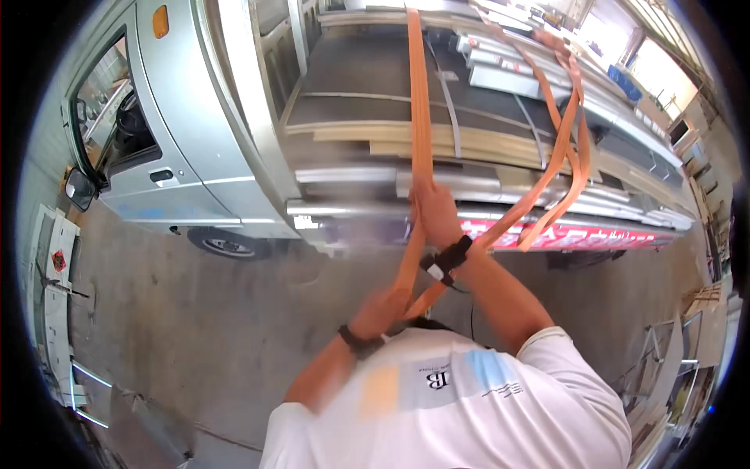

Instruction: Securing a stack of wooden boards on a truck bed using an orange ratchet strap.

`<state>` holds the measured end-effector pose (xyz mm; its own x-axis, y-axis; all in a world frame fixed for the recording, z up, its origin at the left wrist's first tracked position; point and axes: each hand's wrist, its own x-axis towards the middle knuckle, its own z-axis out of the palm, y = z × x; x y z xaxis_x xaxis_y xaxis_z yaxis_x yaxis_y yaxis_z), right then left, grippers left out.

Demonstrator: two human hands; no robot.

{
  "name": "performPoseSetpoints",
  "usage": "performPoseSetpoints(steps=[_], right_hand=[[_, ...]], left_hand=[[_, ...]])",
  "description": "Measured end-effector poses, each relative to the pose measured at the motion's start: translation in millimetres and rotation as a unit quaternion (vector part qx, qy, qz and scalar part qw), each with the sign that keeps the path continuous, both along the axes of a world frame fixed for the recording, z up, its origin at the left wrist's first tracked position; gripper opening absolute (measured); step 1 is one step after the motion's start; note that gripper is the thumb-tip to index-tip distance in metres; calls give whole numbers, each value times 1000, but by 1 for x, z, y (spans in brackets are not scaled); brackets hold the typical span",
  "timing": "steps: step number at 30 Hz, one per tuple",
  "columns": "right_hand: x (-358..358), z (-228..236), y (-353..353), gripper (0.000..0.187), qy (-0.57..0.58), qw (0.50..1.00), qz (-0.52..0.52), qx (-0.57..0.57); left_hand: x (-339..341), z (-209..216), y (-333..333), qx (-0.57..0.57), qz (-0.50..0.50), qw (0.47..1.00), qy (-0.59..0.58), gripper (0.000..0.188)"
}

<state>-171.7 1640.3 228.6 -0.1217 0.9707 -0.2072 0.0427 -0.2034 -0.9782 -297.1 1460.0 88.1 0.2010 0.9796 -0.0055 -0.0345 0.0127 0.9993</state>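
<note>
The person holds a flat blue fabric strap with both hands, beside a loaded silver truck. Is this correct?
Not the colour: the head view shows a flat orange fabric strap, held by the left hand and right hand beside the loaded silver truck.

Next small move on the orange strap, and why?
Probably a short downward pull with the right hand: it grips the orange strap at the load's near edge, the strap runs on down to the blurred left hand, and orange webbing further right hangs in loose curves.
</note>
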Motion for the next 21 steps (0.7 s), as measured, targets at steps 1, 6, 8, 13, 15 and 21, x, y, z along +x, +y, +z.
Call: performPoseSetpoints(steps=[1, 6, 8, 13, 15, 21], right_hand=[[14, -35, 19, 46, -118, 981, 56, 146], [19, -56, 29, 39, -24, 996, 88, 22], [32, -66, 46, 42, -65, 987, 141, 35], [35, -77, 72, 41, -133, 966, 196, 106], [45, -85, 77, 39, -155, 964, 188, 112], [32, -107, 83, 40, -183, 963, 186, 67]], left_hand=[[-1, -15, 8, 17, -24, 1000, 8, 37], [7, -98, 37, -282, -16, 939, -196, 37], [20, -86, 69, -284, 15, 945, -164, 42], [24, -136, 139, -192, 73, 970, -133, 40], [39, -141, 161, -210, 88, 956, -185, 37], [30, -215, 215, -114, 64, 981, -141, 32]])
